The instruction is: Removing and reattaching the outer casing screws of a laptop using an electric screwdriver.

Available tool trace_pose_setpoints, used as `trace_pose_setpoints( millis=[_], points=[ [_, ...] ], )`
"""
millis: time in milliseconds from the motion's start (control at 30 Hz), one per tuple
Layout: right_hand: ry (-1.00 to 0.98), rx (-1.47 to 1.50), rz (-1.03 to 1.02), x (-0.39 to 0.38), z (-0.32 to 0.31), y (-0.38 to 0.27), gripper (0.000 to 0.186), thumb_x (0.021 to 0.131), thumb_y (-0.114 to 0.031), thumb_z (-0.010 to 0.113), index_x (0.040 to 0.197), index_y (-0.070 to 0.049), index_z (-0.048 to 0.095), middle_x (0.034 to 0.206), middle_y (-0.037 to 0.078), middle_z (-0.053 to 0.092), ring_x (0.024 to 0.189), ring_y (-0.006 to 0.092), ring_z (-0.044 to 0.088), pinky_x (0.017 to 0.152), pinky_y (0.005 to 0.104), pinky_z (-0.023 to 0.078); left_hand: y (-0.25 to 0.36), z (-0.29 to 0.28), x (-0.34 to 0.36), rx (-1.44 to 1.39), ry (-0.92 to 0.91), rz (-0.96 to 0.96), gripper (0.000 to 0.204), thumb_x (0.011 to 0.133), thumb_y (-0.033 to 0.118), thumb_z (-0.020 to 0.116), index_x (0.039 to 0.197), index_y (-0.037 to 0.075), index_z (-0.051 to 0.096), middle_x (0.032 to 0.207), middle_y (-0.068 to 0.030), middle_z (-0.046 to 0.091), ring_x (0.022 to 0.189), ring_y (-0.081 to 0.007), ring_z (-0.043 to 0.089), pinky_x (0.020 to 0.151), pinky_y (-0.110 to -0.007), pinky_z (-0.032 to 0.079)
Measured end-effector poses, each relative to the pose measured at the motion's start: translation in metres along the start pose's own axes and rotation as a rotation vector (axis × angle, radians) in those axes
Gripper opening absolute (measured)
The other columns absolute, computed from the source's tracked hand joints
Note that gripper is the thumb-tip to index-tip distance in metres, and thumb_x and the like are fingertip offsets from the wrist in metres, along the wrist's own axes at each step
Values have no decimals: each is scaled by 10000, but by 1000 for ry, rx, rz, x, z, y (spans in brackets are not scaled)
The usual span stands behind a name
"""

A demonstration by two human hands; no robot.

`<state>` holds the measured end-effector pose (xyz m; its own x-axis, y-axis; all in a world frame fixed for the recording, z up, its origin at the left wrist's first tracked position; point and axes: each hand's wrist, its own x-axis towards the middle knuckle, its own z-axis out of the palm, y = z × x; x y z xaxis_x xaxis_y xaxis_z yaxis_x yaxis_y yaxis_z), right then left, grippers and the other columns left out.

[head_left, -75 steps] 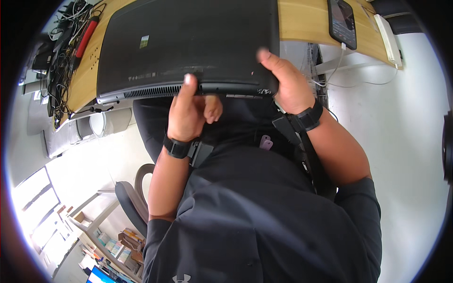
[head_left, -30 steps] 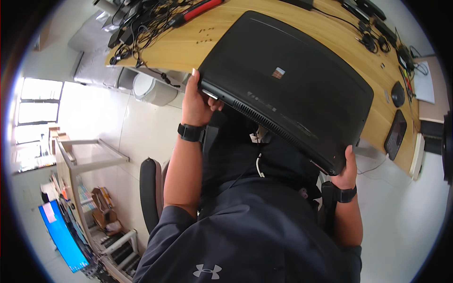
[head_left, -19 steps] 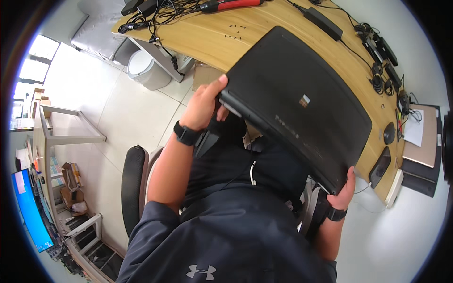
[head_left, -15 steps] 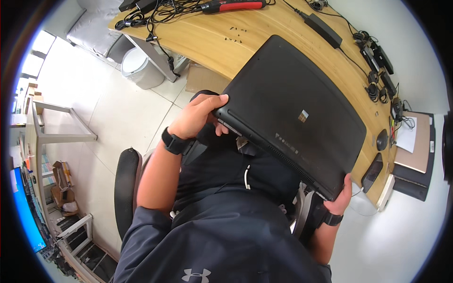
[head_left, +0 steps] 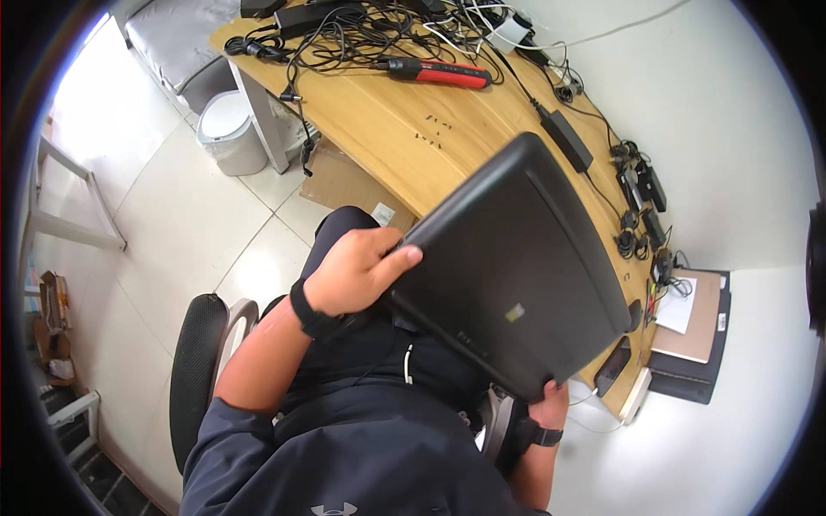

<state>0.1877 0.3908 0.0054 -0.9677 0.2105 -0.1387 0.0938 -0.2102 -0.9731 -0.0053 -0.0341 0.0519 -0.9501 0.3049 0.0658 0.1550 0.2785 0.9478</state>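
Holding laptop (head_left: pixel 518 262), underside up; long axis diagonal

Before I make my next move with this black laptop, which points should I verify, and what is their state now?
1. Left hand gripping the laptop: ok, at its left corner.
2. Right hand gripping: ok, at the near right corner.
3. Laptop wholly above the desk: not ok, its near part reaches past the desk edge.
4. Small dark screws apart from the laptop: ok, scattered on the desk.
5. Laptop's downward side: cannot tell, hidden.
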Motion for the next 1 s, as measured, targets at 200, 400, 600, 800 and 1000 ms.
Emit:
trace_pose_setpoints(
  millis=[200, 400, 600, 800, 1000],
  points=[
    [-55, -428, -21, 8, -15, -9, 914, 752, -264, 939, 1489, -14, 460, 1458, 113, 567, 1333, 253, 541, 1120, 409, 422, 6, -4, -31, -2, 33, 280, 480, 992, 475, 619, 900, 4, 611, 717, -192, 567, 720, -404, 598, 652, -459, 476],
    [-14, -436, 195, 11, -15, -11, 745, 669, 161, 697, 1372, -38, 548, 1331, 86, 635, 1191, 262, 610, 1081, 403, 472, -14, 6, -63, -47, 115, 494, 513, 886, 549, 697, 877, 37, 673, 706, -133, 608, 685, -351, 623, 635, -435, 507],
    [-111, -263, 254, 31, -18, -4, 221, 932, -138, 712, 1057, 44, 713, 1181, 225, 722, 1087, 312, 704, 1003, 445, 565, -36, 7, -87, -36, 140, 587, 508, 837, 541, 744, 875, 41, 665, 731, -107, 622, 689, -326, 637, 652, -419, 525],
    [-133, -344, 247, 27, -66, 10, 369, 969, -231, 619, 1153, 84, 675, 1258, 247, 683, 1268, 367, 613, 1150, 488, 445, -44, 12, -97, -163, 150, 630, 488, 796, 491, 803, 923, 37, 679, 819, -112, 682, 763, -324, 677, 715, -403, 558],
    [-279, -722, 255, 29, -42, -3, 291, 954, -153, 620, 1150, 49, 696, 1297, 251, 670, 1264, 374, 621, 1111, 500, 483, -73, 16, -116, -157, 141, 509, 492, 795, 507, 799, 919, 40, 703, 786, -105, 687, 733, -314, 682, 696, -404, 557]
  ],
)
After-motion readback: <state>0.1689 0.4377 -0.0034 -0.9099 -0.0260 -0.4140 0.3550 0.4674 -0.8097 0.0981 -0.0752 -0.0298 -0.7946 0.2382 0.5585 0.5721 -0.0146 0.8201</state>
